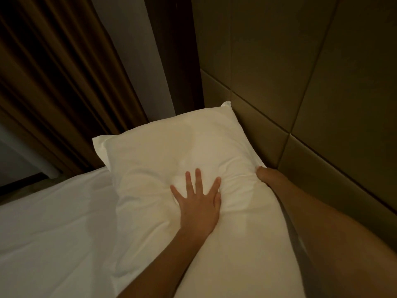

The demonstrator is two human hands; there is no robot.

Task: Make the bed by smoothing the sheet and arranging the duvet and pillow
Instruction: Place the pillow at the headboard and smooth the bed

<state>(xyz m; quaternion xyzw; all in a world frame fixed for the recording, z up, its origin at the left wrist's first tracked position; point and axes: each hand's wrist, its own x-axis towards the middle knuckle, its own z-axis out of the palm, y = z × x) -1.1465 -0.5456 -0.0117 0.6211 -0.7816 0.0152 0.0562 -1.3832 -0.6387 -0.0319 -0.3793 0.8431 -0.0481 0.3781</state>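
A white pillow (171, 147) lies at the head of the bed, its long side against the padded headboard (300, 104). My left hand (198, 198) presses flat on the pillow's middle with fingers spread, denting the fabric. My right hand (265, 174) is at the pillow's edge beside the headboard; its fingers are tucked out of sight behind the pillow. A white sheet (53, 222) covers the mattress to the left, with soft creases. No duvet is in view.
Brown curtains (53, 82) hang beyond the far side of the bed, next to a dark vertical post (171, 61). The headboard panels run along the right. A dark gap (19, 182) lies past the mattress edge at the left.
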